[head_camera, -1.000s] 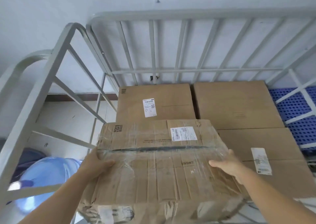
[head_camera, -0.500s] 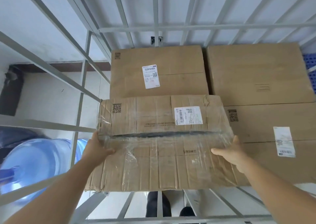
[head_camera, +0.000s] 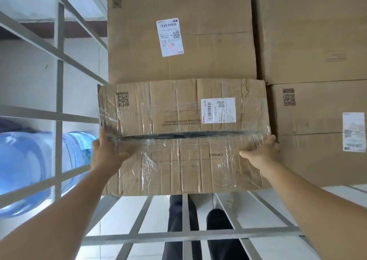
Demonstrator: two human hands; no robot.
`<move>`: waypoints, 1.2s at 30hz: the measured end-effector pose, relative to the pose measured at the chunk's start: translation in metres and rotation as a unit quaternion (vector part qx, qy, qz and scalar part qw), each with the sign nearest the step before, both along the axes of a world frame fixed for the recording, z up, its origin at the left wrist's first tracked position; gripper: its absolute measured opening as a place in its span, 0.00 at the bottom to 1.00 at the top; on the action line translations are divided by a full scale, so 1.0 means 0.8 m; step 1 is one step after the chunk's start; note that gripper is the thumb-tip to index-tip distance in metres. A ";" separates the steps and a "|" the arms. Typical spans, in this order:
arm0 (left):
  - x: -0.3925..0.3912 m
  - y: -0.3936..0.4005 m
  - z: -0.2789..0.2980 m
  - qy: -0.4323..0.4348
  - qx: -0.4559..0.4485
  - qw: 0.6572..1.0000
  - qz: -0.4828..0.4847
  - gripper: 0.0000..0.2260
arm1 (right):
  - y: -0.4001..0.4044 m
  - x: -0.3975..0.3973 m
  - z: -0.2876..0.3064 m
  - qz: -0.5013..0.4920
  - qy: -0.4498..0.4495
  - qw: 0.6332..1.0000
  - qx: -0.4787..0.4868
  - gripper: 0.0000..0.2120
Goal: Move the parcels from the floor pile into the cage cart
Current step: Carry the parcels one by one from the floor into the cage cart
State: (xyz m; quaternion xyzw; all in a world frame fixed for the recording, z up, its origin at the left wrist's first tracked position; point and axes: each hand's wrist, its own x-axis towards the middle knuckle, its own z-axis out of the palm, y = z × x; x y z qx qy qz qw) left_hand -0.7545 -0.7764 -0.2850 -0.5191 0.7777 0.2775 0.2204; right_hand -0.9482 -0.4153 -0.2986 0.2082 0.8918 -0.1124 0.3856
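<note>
A worn cardboard parcel point(head_camera: 178, 121) wrapped in clear tape, with a white label and a QR code, sits low inside the grey cage cart point(head_camera: 59, 81), at its front left. My left hand point(head_camera: 107, 152) grips the parcel's left edge and my right hand point(head_camera: 262, 152) grips its right edge. Behind it lies a larger labelled box point(head_camera: 208, 57). To the right lie two more boxes, one at the back point(head_camera: 309, 31) and one at the front with a label point(head_camera: 317, 140).
The cart's front rail point(head_camera: 190, 237) runs across below my arms, with my dark trouser legs point(head_camera: 178, 220) behind it. A blue water bottle point(head_camera: 25, 170) lies outside the cart's left bars. White floor tiles show on the left.
The parcel has gone down into the cart, in front of the labelled box, with both hands still on it. The view has tilted further down.
</note>
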 end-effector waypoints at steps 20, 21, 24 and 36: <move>-0.058 0.086 0.119 -0.061 -0.058 0.957 -0.279 0.42 | -0.005 -0.005 0.120 0.293 0.041 0.954 -0.041 0.48; -0.069 0.100 0.140 -0.041 -0.063 0.952 -0.295 0.41 | -0.003 -0.007 0.142 0.321 0.058 0.944 -0.044 0.47; -0.097 0.134 0.186 0.003 -0.057 0.941 -0.333 0.39 | -0.001 -0.013 0.190 0.376 0.079 0.922 -0.054 0.46; -0.149 0.264 0.387 0.131 -0.112 0.881 -0.440 0.36 | 0.080 -0.005 0.420 0.370 0.192 0.907 -0.064 0.42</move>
